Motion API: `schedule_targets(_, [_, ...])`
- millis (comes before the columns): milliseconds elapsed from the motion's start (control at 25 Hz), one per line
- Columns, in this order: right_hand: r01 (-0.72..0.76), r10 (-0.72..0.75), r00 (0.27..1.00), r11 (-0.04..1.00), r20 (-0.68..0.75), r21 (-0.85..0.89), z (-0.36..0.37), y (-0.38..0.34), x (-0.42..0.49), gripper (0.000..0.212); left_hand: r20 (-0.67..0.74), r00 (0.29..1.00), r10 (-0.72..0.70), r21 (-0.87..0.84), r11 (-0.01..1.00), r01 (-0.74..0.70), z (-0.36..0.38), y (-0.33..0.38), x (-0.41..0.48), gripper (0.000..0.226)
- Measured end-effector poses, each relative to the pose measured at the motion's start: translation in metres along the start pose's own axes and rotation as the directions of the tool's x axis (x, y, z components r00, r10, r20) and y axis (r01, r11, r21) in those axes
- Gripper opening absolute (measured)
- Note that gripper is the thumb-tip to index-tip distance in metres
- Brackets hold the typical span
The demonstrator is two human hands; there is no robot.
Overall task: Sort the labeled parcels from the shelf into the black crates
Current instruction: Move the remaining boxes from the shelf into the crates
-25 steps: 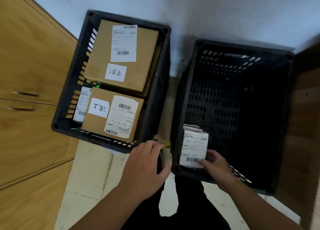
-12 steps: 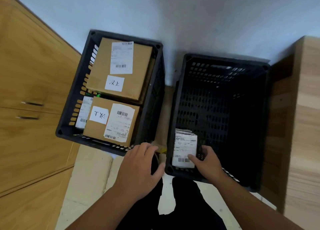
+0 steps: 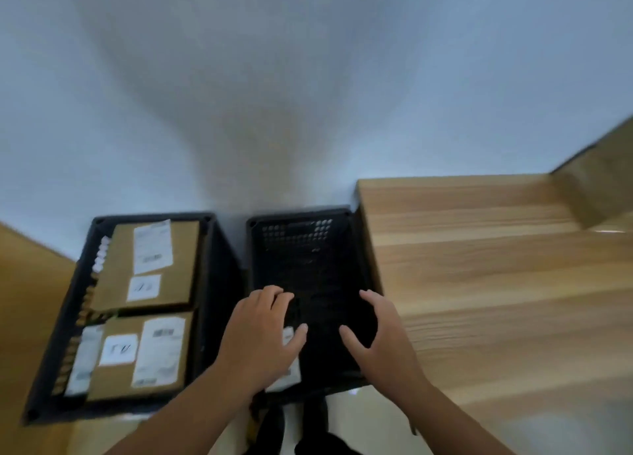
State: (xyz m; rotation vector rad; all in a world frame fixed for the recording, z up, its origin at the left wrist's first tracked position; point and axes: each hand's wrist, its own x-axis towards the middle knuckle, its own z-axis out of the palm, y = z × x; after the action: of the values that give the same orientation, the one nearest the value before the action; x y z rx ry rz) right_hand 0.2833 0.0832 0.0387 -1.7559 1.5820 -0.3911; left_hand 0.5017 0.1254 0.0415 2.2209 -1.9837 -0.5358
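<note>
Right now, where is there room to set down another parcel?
The right crate is mostly bare, from its far wall to the small parcel in its near-left corner, under the left hand. The left crate is crowded with boxes.

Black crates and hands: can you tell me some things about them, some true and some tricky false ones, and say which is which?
1. The left black plastic crate holds two brown cardboard boxes with white labels. True.
2. The right black plastic crate is packed to the top with boxes. False: it is mostly bare, and only a small white-labelled parcel shows, in its near left corner.
3. The right hand grips a parcel. False: its fingers are spread and it holds nothing.
4. The left hand partly hides the small white-labelled parcel. True.
</note>
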Motion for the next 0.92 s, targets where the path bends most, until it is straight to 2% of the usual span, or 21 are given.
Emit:
schedule_targets(160, [-0.024, 0.012, 0.97, 0.999, -0.243, -0.047, -0.064, -0.004, -0.042, 0.063, -0.021, 0.963, 0.268, -0.028, 0.963, -0.269, -0.022, 0.058, 0.013, 0.065])
schedule_targets(320, [-0.132, 0.128, 0.892, 0.991, -0.433, 0.021, -0.098, 0.003, -0.087, 0.066, -0.02, 0.884, 0.468, -0.042, 0.883, -0.468, -0.028, 0.102, 0.012, 0.062])
schedule_targets(400, [-0.185, 0.179, 0.844, 0.982, -0.505, 0.038, -0.113, 0.01, -0.108, 0.065, 0.0, 0.845, 0.535, -0.048, 0.844, -0.534, -0.027, 0.125, 0.012, 0.061])
schedule_targets(560, [-0.284, 0.305, 0.698, 0.948, -0.647, 0.14, -0.146, 0.033, -0.156, 0.061, 0.036, 0.745, 0.666, -0.008, 0.746, -0.666, -0.023, 0.18, 0.007, 0.06])
schedule_targets(680, [-0.341, 0.382, 0.613, 0.917, -0.691, 0.205, -0.166, 0.053, -0.189, 0.059, 0.048, 0.676, 0.736, -0.048, 0.677, -0.734, -0.016, 0.215, 0.0, 0.059])
schedule_targets(800, [-0.347, 0.404, 0.579, 0.908, -0.709, 0.235, -0.178, 0.076, -0.218, 0.055, 0.089, 0.61, 0.787, -0.061, 0.616, -0.785, -0.004, 0.251, -0.016, 0.058])
schedule_targets(920, [-0.345, 0.41, 0.555, 0.905, -0.723, 0.249, -0.193, 0.11, -0.242, 0.051, 0.114, 0.521, 0.846, -0.006, 0.525, -0.851, 0.015, 0.299, -0.032, 0.058])
